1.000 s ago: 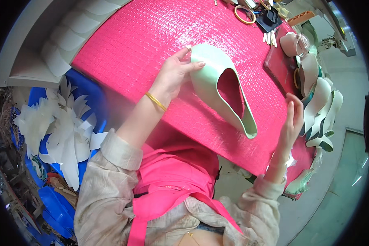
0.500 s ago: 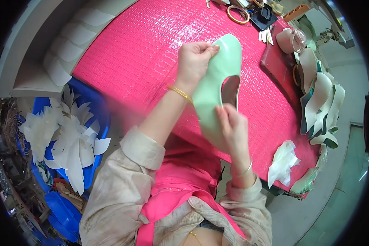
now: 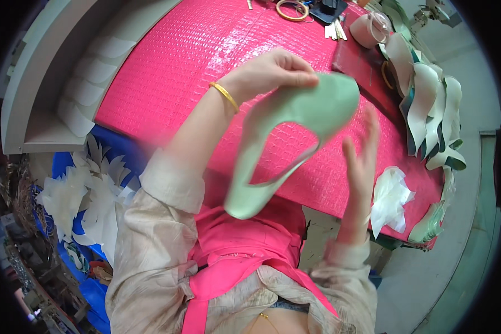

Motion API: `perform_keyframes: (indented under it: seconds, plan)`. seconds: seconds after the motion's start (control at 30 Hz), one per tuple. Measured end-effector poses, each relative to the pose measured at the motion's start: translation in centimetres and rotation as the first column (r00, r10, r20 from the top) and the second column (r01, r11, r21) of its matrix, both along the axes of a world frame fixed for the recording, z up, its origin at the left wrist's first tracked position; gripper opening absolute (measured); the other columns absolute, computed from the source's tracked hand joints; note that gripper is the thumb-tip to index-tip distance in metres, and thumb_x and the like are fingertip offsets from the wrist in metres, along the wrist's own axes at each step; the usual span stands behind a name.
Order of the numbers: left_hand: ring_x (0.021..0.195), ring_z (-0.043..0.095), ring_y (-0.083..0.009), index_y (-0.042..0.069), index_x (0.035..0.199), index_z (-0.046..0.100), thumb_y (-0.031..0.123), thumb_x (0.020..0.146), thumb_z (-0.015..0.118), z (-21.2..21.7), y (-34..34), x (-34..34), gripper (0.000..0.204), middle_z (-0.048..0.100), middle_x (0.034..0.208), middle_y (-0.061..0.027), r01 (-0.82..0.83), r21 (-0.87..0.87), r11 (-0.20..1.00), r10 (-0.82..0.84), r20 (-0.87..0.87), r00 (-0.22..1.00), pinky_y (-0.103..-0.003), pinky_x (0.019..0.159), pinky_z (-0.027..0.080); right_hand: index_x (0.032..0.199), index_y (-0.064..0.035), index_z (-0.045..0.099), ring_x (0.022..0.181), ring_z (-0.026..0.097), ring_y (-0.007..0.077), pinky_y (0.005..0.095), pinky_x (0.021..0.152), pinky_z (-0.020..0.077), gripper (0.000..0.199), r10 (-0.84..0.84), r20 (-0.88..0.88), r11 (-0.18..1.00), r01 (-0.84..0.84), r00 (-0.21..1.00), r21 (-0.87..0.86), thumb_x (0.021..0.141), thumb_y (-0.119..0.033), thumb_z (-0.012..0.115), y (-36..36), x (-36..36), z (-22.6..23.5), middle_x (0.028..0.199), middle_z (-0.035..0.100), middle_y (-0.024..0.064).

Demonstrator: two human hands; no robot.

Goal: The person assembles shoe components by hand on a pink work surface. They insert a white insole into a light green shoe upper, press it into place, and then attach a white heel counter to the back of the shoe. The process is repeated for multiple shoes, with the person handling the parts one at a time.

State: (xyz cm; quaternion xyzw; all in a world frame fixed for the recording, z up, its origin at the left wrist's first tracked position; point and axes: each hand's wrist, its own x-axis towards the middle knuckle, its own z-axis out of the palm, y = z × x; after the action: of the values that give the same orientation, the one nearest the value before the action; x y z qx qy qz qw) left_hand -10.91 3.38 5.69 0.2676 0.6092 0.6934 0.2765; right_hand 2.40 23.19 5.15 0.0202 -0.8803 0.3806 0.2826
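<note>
The left hand (image 3: 273,72) pinches the mint-green shoe upper (image 3: 286,142) at its toe, now lifted off the pink mat (image 3: 172,67) at centre frame; the right hand (image 3: 362,161) has let go, fingers spread just beside it; white cloth (image 3: 389,197) lies lower right.

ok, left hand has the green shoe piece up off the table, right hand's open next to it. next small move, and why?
Probably bring the right hand in to take the free side of the green shoe piece. The left hand pinches it only at the wide top end, so the open loop and narrow tail hang unsupported above the pink mat. The right hand is open, fingers spread, beside the piece, apparently without a grip on it.
</note>
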Motion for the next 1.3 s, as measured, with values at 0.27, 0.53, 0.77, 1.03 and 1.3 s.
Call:
perform_keyframes:
  seconds: [0.27, 0.53, 0.77, 1.03, 1.3]
  plan:
    - [0.068, 0.055, -0.0051, -0.004, 0.089, 0.066, 0.023, 0.082, 0.064, 2.1, -0.3, 8.7, 0.028, 0.063, 0.071, -0.0056, -0.269, -0.504, 0.821, 0.181, -0.217, 0.959, -0.025, 0.062, 0.045, 0.099, 0.0014, 0.059, 0.07, 0.06, 0.0086, 0.0202, 0.061, 0.0483, 0.022, 0.451, 0.06, 0.367, -0.124, 0.891, -0.922, 0.091, -0.019, 0.054, 0.0, -1.8, -1.5, 0.087, 0.064, 0.0052]
    - [0.059, 0.049, -0.0023, -0.005, 0.079, 0.065, 0.018, 0.083, 0.063, -1.1, 1.9, 10.3, 0.023, 0.059, 0.064, 0.0007, -0.243, -0.109, 0.964, 0.252, 0.083, 0.964, -0.021, 0.05, 0.038, 0.091, 0.0004, 0.063, 0.063, 0.053, 0.0032, 0.0171, 0.051, 0.0392, 0.025, 0.352, 0.054, 0.599, -0.18, 0.935, -0.78, 0.091, -0.023, 0.053, -2.0, -1.6, 0.2, 0.076, 0.062, 0.0005]
    - [0.048, 0.046, -0.0077, -0.002, 0.075, 0.062, 0.012, 0.082, 0.061, -1.8, 0.0, 14.0, 0.017, 0.054, 0.055, -0.0092, -0.452, -0.2, 0.869, 0.363, -0.363, 0.858, -0.027, 0.044, 0.034, 0.087, 0.002, 0.065, 0.065, 0.048, 0.0023, 0.017, 0.055, 0.0354, 0.027, 0.352, 0.143, 0.717, -0.168, 0.925, -0.676, 0.089, -0.024, 0.058, -0.9, -0.9, 1.0, 0.073, 0.059, -0.0031]
    - [0.059, 0.05, -0.0263, 0.0, 0.08, 0.061, 0.014, 0.079, 0.063, -2.3, -3.5, 18.8, 0.014, 0.054, 0.064, -0.0109, -0.505, -0.405, 0.762, 0.312, -0.455, 0.834, -0.033, 0.06, 0.037, 0.089, 0.0034, 0.065, 0.065, 0.054, 0.0042, 0.0191, 0.057, 0.0407, 0.026, 0.481, 0.178, 0.623, -0.192, 0.858, -0.759, 0.089, -0.022, 0.058, -0.7, -2.0, 1.3, 0.075, 0.063, 0.0012]
    - [0.062, 0.057, -0.0285, 0.0, 0.087, 0.061, 0.016, 0.08, 0.064, -2.0, -5.7, 21.1, 0.018, 0.059, 0.07, -0.0155, -0.24, -0.46, 0.855, 0.13, -0.257, 0.958, -0.035, 0.058, 0.044, 0.088, 0.0024, 0.064, 0.059, 0.056, 0.0046, 0.018, 0.052, 0.0428, 0.027, 0.606, 0.283, 0.511, -0.091, 0.743, -0.855, 0.088, -0.024, 0.058, -0.8, -3.4, -0.2, 0.073, 0.063, 0.0018]
